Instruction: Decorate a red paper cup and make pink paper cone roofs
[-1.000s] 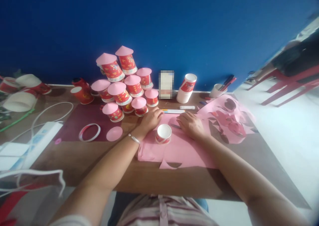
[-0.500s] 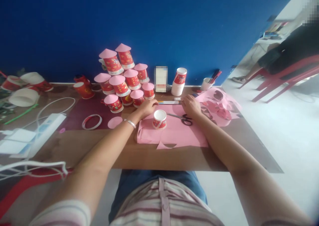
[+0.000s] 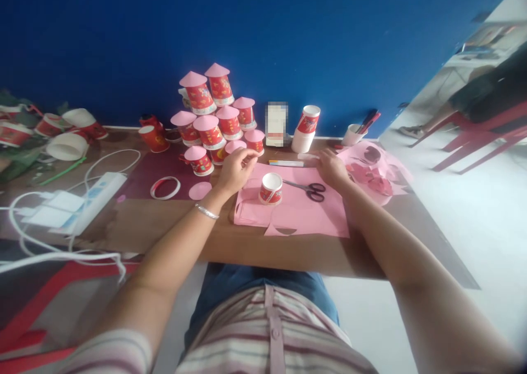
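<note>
My left hand point(image 3: 239, 169) is raised over the back left corner of the pink paper stack point(image 3: 313, 215), fingers loosely bent and apart, with nothing visible in them. It is beside the red cups with pink cone tops point(image 3: 208, 132). My right hand point(image 3: 332, 168) rests at the back right of the stack, its fingers closed on the end of a small white piece point(image 3: 307, 156). Between the hands lies a slim white-and-orange pen-like stick point(image 3: 286, 163). On the paper stand a short red-and-white paper cup point(image 3: 270, 189) and black-handled scissors point(image 3: 315, 190).
Pink paper scraps point(image 3: 376, 173) lie right of the stack. Behind are stacked cups point(image 3: 306, 129), a phone-like upright panel point(image 3: 276, 124) and a pen cup point(image 3: 353, 135). A tape roll point(image 3: 165, 188), pink disc point(image 3: 200, 190) and power strip point(image 3: 96, 204) are left. Someone sits on a red chair point(image 3: 489, 127).
My left hand has lifted off the pen-like stick and moved left. My right hand has shifted slightly right, away from the stick's end, with the white piece at its fingertips. The view has shifted.
</note>
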The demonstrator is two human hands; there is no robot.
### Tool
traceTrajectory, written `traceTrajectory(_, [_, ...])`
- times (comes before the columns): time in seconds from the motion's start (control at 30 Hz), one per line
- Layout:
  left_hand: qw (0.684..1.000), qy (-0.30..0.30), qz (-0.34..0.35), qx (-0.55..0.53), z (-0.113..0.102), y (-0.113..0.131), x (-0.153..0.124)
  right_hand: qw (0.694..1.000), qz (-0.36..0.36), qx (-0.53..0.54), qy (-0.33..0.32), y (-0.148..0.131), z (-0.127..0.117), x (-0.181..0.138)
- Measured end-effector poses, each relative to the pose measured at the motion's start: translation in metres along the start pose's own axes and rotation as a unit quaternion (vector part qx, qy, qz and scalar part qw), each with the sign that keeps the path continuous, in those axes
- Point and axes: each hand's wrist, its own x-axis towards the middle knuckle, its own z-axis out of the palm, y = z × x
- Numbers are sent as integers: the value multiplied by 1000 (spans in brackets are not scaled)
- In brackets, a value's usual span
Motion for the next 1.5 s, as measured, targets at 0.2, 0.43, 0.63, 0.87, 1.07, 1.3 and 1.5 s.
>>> traceTrajectory(0.2, [998,18,10,-67,1,29,10,945,43,323,-18,-67,-20,-7])
traceTrajectory(0.43, [993,-63,19,-93,7,44,14,841,69,535,-47,-111,-27,-12])
traceTrajectory(0.63, [996,-47,55,-54,9,41,17,828,66,554,-50,-108,-16,-13])
traceTrajectory(0.87, [991,-23,-41,-125,2,14,20,807,103,581,9,-81,-10,5])
traceTrajectory(1.07, [996,-28,-40,-73,21,-21,16,785,150,600,-29,-65,5,8])
traceTrajectory(1.3, [994,-78,-56,-43,34,-40,-5,783,182,593,-41,-74,24,-3])
traceTrajectory(1.5, [990,-117,-60,-57,32,-42,-14,789,209,574,-69,-83,29,-7])
